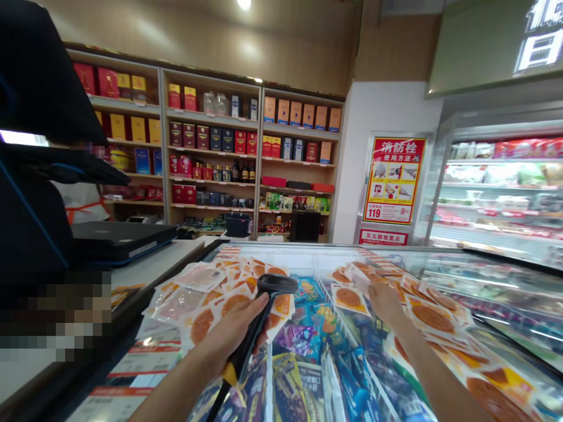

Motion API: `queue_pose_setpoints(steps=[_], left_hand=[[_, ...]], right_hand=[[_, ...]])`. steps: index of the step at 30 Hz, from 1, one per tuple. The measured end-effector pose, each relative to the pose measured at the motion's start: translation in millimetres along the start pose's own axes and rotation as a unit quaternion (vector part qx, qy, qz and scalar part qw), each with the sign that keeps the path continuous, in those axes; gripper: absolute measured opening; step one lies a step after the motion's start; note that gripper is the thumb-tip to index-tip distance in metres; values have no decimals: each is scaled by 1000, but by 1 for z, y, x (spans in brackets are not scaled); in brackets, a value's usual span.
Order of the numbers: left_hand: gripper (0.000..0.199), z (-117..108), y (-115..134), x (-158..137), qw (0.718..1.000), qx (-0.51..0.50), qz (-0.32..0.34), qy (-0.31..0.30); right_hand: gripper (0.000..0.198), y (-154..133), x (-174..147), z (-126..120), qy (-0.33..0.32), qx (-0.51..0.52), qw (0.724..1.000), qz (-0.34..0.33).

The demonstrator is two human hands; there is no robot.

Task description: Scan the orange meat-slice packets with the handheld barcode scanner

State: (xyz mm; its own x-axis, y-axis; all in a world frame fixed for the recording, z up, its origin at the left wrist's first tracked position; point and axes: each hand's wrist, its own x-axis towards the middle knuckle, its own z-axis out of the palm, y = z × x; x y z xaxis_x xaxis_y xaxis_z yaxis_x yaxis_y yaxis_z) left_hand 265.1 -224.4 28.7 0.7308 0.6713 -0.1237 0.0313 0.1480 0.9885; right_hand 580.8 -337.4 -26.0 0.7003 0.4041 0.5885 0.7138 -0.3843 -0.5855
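Observation:
My left hand (240,328) is wrapped round the handle of a black barcode scanner (276,285), held upright with its cable trailing down toward me. Beneath it, flat white packets with orange-brown round pictures (235,302) are spread over the freezer's left side. My right hand (382,298) reaches forward over a second spread of the same packets (428,316) on the right. Its fingers are closed on the edge of a pale packet (359,276), partly hidden by the fingers and slightly blurred.
A glass-topped freezer (272,258) holds colourful frozen-food bags (303,340) and wire dividers. At left, a black checkout machine (35,193) stands on a counter. Shelves of boxes (211,138) line the back wall, and a lit chiller (505,193) is at right.

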Motion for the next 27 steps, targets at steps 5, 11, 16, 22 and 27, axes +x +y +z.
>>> queue_pose_setpoints(steps=[5, 11, 16, 22, 27], left_hand=[[38, -3, 5, -7, 999, -40, 5, -17], [37, -8, 3, -8, 996, -72, 5, -58], [34, -11, 4, -7, 993, -70, 0, -94], [32, -13, 0, -1, 991, -73, -11, -110], [33, -15, -2, 3, 990, -78, -34, -112]], right_hand=[[36, -24, -14, 32, -30, 358, 925, 127], [42, -49, -32, 59, -91, 543, 808, 213], [38, -42, -30, 59, -85, 541, 808, 218], [32, -35, -27, 59, -62, 541, 806, 234], [26, -34, -24, 56, -43, 556, 797, 233]])
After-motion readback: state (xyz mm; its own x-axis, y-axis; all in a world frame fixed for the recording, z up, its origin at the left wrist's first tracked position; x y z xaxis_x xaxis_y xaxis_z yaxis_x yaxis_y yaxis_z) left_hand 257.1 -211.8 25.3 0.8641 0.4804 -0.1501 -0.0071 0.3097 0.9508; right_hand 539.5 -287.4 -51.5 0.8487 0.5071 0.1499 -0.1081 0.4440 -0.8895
